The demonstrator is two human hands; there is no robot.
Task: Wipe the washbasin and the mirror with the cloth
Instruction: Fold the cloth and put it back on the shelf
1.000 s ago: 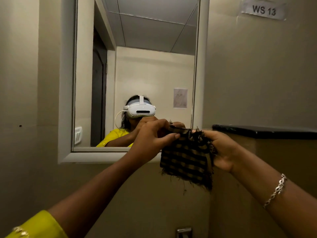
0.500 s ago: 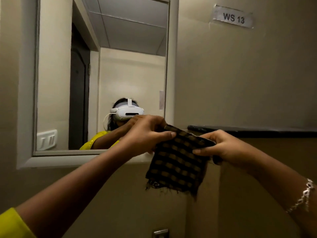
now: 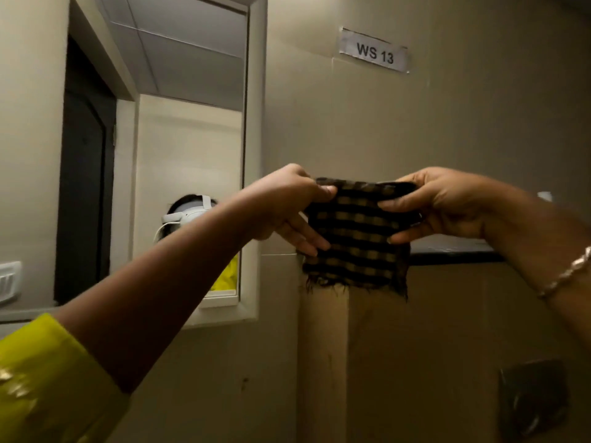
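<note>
Head view: washbasin unseen, mirror (image 3: pixel 179 155) cropped.

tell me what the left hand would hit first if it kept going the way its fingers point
The left hand points rightward, with its fingers already on the checked cloth. Going on, it would likely meet the right hand gripping the opposite edge, though depth is hard to judge.

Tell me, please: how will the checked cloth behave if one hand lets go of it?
The cloth would probably flop down: its lower part already hangs limp, with a frayed edge. It looks thin and light, so the left hand or right hand alone should hold it easily.
</note>
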